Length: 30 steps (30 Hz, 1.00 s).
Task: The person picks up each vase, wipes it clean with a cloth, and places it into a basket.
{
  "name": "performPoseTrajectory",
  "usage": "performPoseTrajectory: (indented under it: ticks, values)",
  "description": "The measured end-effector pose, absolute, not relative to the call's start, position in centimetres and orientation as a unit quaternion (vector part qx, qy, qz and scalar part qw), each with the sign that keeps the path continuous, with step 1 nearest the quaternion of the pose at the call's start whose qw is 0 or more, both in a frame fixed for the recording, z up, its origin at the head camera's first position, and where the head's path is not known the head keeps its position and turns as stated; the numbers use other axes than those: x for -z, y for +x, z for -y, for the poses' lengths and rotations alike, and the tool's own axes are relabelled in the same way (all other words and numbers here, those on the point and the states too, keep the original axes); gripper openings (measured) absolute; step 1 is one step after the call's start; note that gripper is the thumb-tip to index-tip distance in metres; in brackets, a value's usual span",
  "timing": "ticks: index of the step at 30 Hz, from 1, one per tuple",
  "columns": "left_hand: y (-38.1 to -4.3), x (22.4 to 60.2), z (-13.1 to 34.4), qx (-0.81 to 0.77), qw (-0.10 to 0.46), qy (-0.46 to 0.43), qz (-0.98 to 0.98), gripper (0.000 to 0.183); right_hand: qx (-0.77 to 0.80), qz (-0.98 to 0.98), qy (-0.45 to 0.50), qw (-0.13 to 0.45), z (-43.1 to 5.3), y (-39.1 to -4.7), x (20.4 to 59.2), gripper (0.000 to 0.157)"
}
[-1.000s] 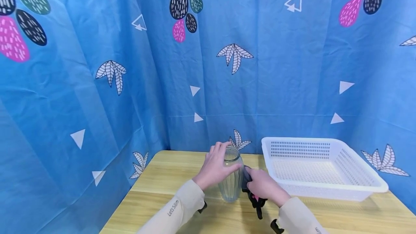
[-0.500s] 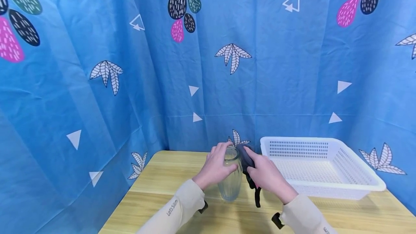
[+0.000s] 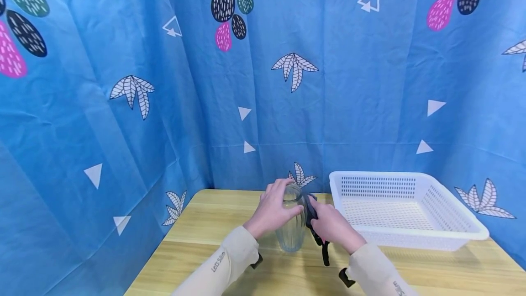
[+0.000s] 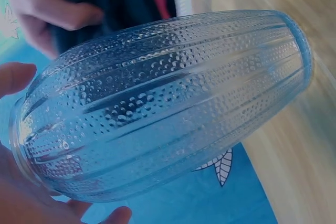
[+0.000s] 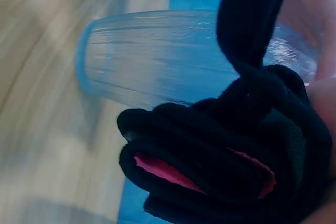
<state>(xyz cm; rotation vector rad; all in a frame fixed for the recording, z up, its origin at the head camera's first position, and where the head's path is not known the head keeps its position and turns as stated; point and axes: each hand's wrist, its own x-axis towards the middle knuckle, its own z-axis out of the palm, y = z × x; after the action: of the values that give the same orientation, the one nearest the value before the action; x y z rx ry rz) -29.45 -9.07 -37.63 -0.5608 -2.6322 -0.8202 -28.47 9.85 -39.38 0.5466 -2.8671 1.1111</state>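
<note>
A clear ribbed glass vase [image 3: 291, 234], its surface covered in small raised dots [image 4: 173, 98], stands upright on the table in the head view. My left hand [image 3: 272, 207] grips it round the top, near the rim. Against its right side my right hand [image 3: 332, 224] holds a bunched dark fabric item [image 3: 311, 214] with a strap dangling below. In the right wrist view this dark fabric [image 5: 199, 145] shows soft folds and pink lining; its exact kind is unclear. The vase's far side is hidden.
A white perforated plastic basket [image 3: 411, 236] stands right of my right hand. The light wooden table [image 3: 205, 227] ends at a blue patterned curtain [image 3: 267, 127] behind and to the left.
My right hand and the dark fabric rose along the vase's right side, then came partway down again. My left hand and the vase have stayed almost still.
</note>
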Motion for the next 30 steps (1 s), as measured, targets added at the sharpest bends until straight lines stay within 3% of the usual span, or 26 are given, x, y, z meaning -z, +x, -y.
performPoseTrajectory:
  ticks: [5, 11, 17, 22, 30]
  values:
    - [-29.1, 37.3, 8.9, 0.293, 0.156, -0.183, 0.925, 0.076, -0.34, 0.918, 0.205, -0.016, -10.1, -28.5, 41.0, 0.058]
    - [-28.9, 37.4, 9.0, 0.303, 0.154, -0.167, 0.926, 0.075, -0.318, 0.916, 0.238, -0.052, -10.5, -28.6, 42.4, 0.067]
    - [-29.0, 37.5, 9.1, 0.299, 0.16, -0.178, 0.923, 0.074, -0.348, 0.91, 0.224, -0.03, -10.7, -28.7, 42.1, 0.067]
    - [-29.0, 37.1, 9.2, 0.292, 0.166, -0.197, 0.921, 0.071, -0.38, 0.906, 0.187, 0.021, -10.7, -28.1, 39.3, 0.071]
    - [-29.1, 37.0, 9.2, 0.321, 0.129, -0.205, 0.916, 0.078, -0.394, 0.9, 0.168, 0.08, -10.4, -27.2, 35.6, 0.074]
